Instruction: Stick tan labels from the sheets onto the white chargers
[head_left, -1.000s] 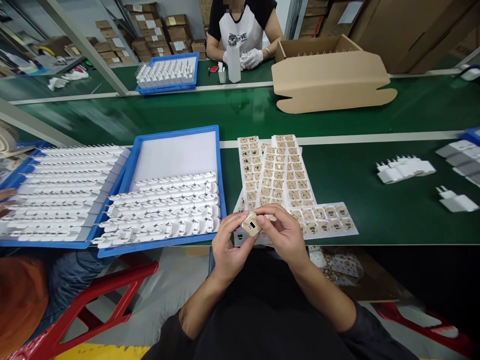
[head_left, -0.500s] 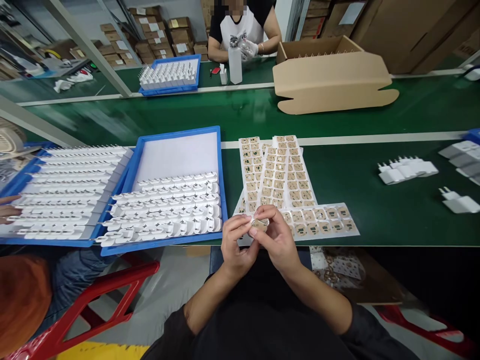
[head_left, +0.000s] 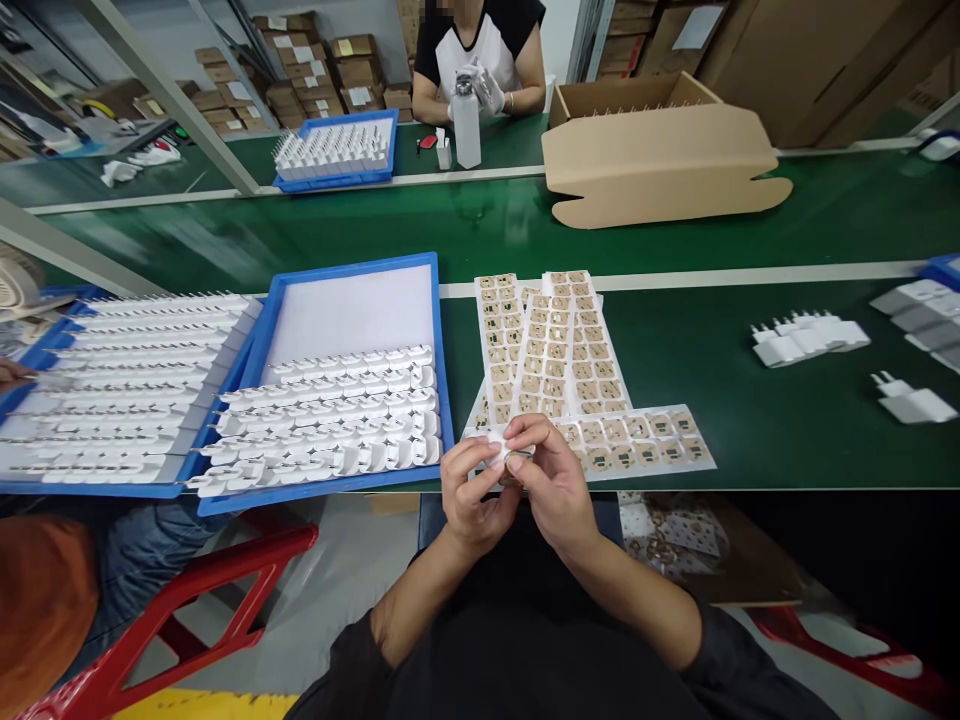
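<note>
My left hand (head_left: pixel 472 490) and my right hand (head_left: pixel 553 480) meet at the near edge of the green bench, both pinching one small white charger plug (head_left: pixel 498 447) with a tan sticker on it. Fingers hide most of the plug. Just beyond my hands lie several sheets of tan stickers (head_left: pixel 555 350), fanned out on the bench. To the left stands a blue tray (head_left: pixel 352 370) with rows of white plugs in its near half.
A second blue tray (head_left: pixel 112 390) of plugs lies far left, with another person's hand at its edge. Loose white plugs (head_left: pixel 810 338) lie at right. A cardboard box (head_left: pixel 660 150) sits across the belt, where a gloved person works beside a white bottle (head_left: pixel 466 125).
The plug has turned in my fingers: its tan stickered face showed before, now its white side faces up. My hands shifted slightly towards the bench. The person opposite lifted their hands.
</note>
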